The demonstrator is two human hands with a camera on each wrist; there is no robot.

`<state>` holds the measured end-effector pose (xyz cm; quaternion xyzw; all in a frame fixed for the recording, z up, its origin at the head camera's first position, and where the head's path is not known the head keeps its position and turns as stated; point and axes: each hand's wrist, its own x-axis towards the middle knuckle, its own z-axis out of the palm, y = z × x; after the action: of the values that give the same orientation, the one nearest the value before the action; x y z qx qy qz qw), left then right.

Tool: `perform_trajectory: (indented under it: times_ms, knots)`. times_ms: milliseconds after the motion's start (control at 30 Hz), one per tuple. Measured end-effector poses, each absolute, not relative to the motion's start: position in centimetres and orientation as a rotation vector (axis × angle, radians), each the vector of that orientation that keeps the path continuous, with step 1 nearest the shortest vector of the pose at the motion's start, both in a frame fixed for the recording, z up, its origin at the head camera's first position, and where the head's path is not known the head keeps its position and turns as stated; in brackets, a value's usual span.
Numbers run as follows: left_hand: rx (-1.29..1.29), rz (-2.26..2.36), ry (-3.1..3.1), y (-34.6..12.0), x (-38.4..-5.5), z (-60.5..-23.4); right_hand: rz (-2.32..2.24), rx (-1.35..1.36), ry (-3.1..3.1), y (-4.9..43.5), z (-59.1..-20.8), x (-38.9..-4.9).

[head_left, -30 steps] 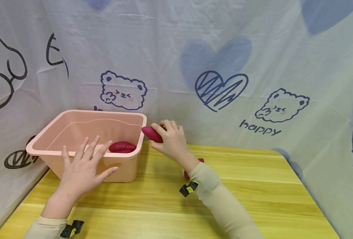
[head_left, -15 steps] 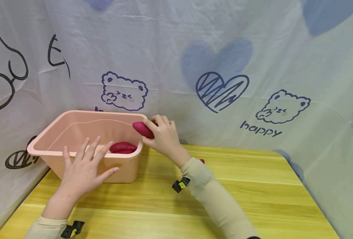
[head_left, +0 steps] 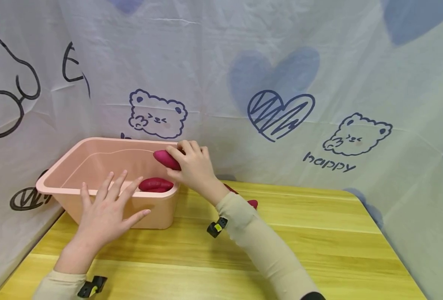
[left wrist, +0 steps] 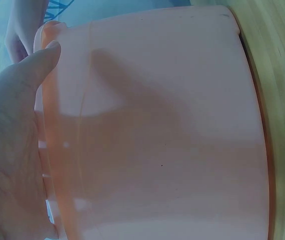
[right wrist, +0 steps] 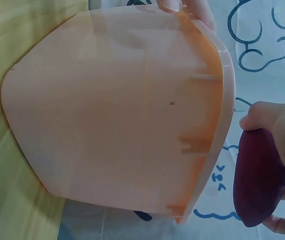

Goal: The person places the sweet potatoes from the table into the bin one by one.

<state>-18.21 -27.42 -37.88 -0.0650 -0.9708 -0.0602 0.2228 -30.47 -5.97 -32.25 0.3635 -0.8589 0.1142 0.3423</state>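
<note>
**Held sweet potato above the basin's right rim, tapered end pointing inward**

Right hand (head_left: 195,167) has thumb and fingers clamped round a purple-red sweet potato (head_left: 165,159); the grip sits on its right-hand part, so the free, tapered end sticks out to the left. Head view: that end reaches past the right rim of the pink plastic basin (head_left: 152,213), over the inside; the far end is lost under the fingers. Long axis slants, left end farther up the view than the right. Right wrist view: it sits higher than the rim, a gap showing between the two.

Key relation, my reading: bulk of the basin's opening lies to the left of the grip and below it, so clearance over that rim counts most. Right hand is the nearer one.

Left hand (head_left: 103,214): fingers straight and splayed across the near rim, nothing held; whether it presses, cannot tell.

Inside, at the right end: more purple-red roots (head_left: 155,184), apparently two, lower than the held one. On the wood-grain table (head_left: 319,250), two others part-hidden by the right forearm: one far piece (head_left: 230,188), one near piece (head_left: 253,204)
</note>
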Motion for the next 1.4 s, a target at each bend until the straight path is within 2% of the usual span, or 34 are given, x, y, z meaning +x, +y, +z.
perform_trajectory:
  times_ms: [733, 1400]
  knots:
    - [-0.183, -0.165, -2.67, -27.6, -18.2, -37.9, 0.184, 0.958, -2.23, -10.1, -31.4, -31.4]
    - [-0.188, -0.173, -2.653, -27.5, -18.3, -37.8, 0.274, 1.0, -2.25, -11.4, -33.5, -32.5]
